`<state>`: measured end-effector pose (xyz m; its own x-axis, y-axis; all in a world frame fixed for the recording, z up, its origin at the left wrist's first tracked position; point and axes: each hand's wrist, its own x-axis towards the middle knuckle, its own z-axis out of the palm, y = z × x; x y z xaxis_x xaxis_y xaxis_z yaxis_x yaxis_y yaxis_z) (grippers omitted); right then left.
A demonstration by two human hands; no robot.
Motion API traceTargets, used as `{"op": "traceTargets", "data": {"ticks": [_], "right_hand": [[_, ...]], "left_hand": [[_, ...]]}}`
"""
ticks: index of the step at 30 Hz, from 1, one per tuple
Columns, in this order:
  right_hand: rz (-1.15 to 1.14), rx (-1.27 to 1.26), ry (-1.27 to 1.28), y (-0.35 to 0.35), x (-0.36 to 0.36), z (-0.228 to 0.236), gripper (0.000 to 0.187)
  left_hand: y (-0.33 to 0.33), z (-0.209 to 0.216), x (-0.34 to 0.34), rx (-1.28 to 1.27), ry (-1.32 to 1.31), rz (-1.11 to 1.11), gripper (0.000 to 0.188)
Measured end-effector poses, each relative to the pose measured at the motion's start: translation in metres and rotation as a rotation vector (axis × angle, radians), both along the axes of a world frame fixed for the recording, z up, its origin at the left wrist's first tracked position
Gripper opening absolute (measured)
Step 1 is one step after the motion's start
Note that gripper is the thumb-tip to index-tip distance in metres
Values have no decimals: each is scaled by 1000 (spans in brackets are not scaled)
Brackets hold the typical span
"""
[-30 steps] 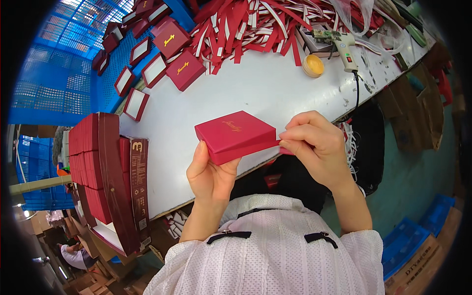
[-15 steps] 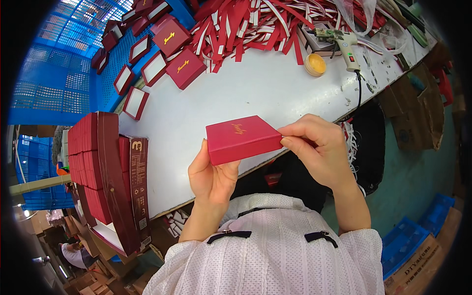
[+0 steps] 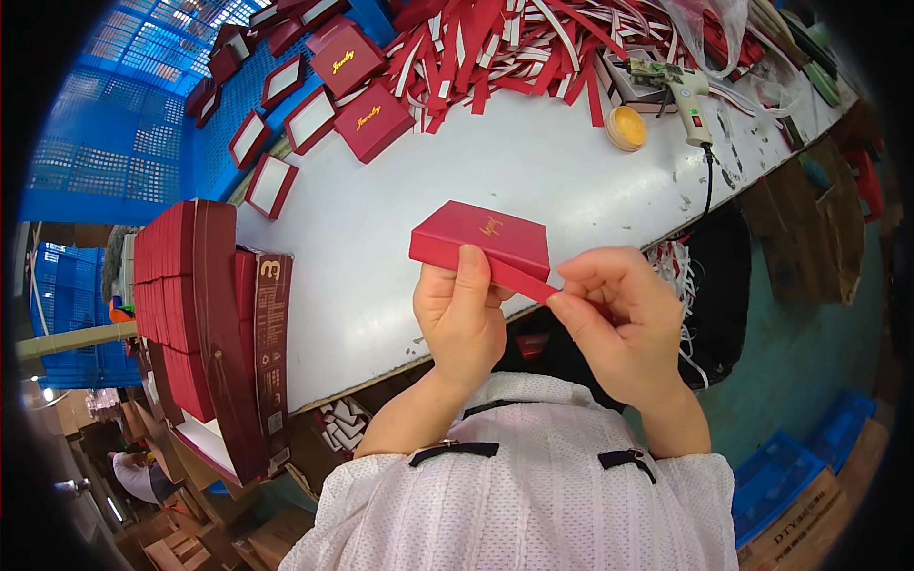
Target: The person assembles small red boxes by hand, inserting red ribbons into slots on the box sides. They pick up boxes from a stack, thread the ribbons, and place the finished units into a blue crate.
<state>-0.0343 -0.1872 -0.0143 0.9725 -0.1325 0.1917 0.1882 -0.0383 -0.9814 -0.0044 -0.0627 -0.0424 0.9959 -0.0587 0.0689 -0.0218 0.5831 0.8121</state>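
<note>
A flat red jewelry box (image 3: 481, 231) with gold lettering on its top is held over the near edge of the table. My left hand (image 3: 460, 319) is closed on it from below and the left, its thumb pressed on the near side. Along that side runs a red strip (image 3: 522, 283), whose right end stands slightly away from the box. My right hand (image 3: 614, 319) pinches this strip end between thumb and forefinger, the other fingers curled. The left fingers behind the box are mostly hidden.
Red and white strips (image 3: 514, 48) are heaped at the back. A glue gun (image 3: 687, 95) lies by a round yellow tub (image 3: 625, 127). Lettered red boxes (image 3: 373, 122) stand at the back left. An upright carton (image 3: 217, 333) packed with red pieces stands at the left.
The box has turned in my left hand and its thumb has come onto the near side. My right hand has moved slightly down, and the strip's end now stands off the box.
</note>
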Motion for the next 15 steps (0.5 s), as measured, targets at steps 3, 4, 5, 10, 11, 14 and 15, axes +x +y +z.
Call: {"op": "traceTargets", "data": {"ticks": [3,4,5,10,11,14,15], "right_hand": [[18,34,23,-3,3,-2,19],[31,53,46,-4,5,-2,19],[52,82,72,-5,6,-2,20],[59,76,109,-5,9,-4,18],[48,59,92,-4,9,-6,17],[7,-36,76,-4,7,-8,19],[-11,-113,72,-4,7,-4,18]], "left_hand": [[1,3,0,-19,22,-1,20],[1,3,0,-16,25,-7,20],[2,3,0,-22,29,-12,20],[-1,3,-2,-127,77,-46,21],[-4,0,-4,-97,29,-25,20],[-7,-7,-7,-45,-72,6,24],[-6,-8,-5,-50,-74,-7,26]]}}
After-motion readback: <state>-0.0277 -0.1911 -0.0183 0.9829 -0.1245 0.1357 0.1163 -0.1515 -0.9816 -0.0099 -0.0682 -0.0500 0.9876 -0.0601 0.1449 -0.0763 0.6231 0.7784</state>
